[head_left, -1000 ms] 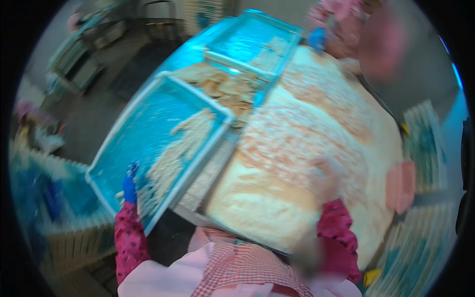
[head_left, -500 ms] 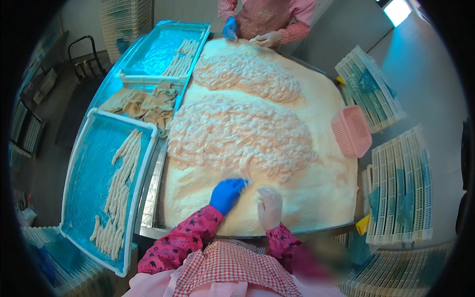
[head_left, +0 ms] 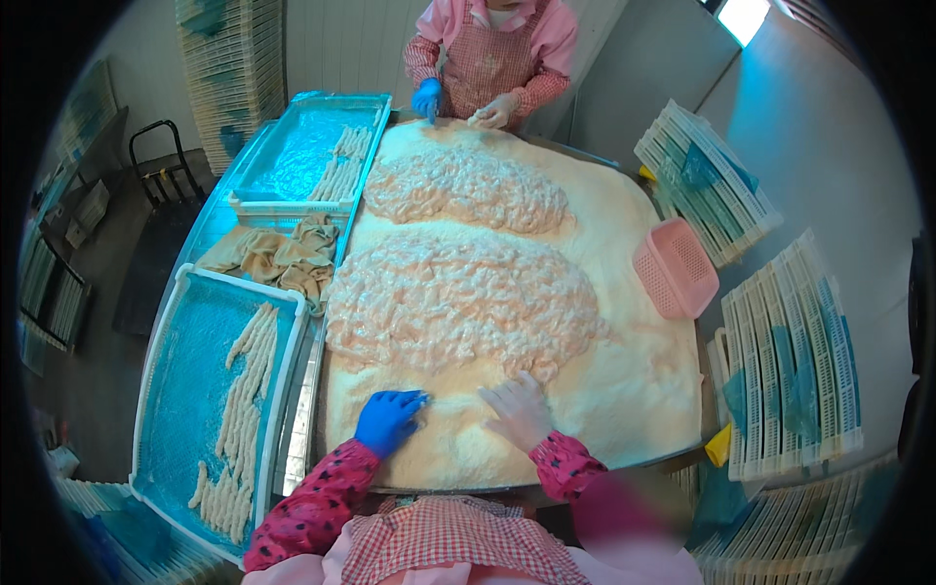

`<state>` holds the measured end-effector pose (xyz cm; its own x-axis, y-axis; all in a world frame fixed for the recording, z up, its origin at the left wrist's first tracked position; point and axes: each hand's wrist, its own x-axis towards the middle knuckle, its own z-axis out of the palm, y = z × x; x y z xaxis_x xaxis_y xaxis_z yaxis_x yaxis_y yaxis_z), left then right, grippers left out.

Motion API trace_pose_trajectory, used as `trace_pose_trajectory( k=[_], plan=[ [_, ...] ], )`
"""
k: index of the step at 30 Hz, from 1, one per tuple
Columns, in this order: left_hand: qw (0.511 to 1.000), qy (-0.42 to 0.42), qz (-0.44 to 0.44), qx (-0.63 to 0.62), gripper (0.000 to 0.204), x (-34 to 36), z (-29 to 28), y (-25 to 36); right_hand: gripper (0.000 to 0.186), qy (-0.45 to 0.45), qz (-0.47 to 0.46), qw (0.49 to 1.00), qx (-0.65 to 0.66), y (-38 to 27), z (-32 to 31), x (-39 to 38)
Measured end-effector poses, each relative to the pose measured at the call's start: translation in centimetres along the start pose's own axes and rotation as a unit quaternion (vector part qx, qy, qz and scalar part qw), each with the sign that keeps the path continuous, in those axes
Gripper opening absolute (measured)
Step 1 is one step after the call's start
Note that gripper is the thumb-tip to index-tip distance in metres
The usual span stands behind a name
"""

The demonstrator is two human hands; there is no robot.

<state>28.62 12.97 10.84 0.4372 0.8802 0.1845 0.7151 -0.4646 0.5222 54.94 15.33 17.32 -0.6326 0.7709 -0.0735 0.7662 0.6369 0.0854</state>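
Note:
My left hand (head_left: 388, 421), in a blue glove, rests on the pale powdery bed (head_left: 448, 458) at the near side of the table, fingers stretched toward the right, with white coating on the tips. My right hand (head_left: 517, 409), in a translucent whitish glove, lies with fingers spread at the lower edge of the nearer heap of pale pink, floured pieces (head_left: 458, 302), seemingly raw meat. A farther, similar heap (head_left: 468, 190) lies behind. To my left, a white-rimmed tray with blue lining (head_left: 185, 370) holds several coated strips (head_left: 239, 419) laid side by side.
A co-worker (head_left: 487, 68) in gloves works across the table. A second lined tray (head_left: 292, 156) and crumpled beige cloths (head_left: 273, 253) are at the left. A pink basket (head_left: 673, 268) sits at the right, beside leaning stacks of racks (head_left: 780, 351). A trolley (head_left: 166, 175) stands behind left.
My left hand has left the near tray for the powdery bed. Since half a second ago, my two hands have moved apart and my right fingers have spread. The view has shifted.

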Motion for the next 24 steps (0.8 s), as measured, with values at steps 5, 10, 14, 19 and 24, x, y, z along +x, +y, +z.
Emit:
trace_pose_trajectory(
  k=[5, 10, 14, 19, 24],
  plan=[
    [0.999, 0.003, 0.039, -0.022, 0.054, 2.7, 3.6, 1.1, 0.066, 0.147, 0.014, 0.985, 0.084, -1.8, -0.3, 0.5],
    [0.792, 0.005, -0.233, -0.564, 0.038, 3.3, 4.2, 0.6, 0.057, 0.275, 0.075, 0.930, 0.231, -1.4, -0.2, 1.3],
    [0.394, -0.109, -0.368, -0.835, 0.047, 2.3, 7.3, 1.9, 0.047, 0.343, 0.068, 0.888, 0.299, -5.0, 0.9, 3.7],
    [0.698, 0.021, -0.175, -0.694, 0.050, 1.1, 8.3, 4.3, 0.049, 0.275, 0.041, 0.930, 0.239, -6.2, -1.1, 4.3],
    [0.599, 0.182, -0.084, -0.775, 0.050, 3.1, 9.8, 4.6, 0.060, 0.304, -0.009, 0.842, 0.446, -7.8, 0.4, 3.9]
  ],
)
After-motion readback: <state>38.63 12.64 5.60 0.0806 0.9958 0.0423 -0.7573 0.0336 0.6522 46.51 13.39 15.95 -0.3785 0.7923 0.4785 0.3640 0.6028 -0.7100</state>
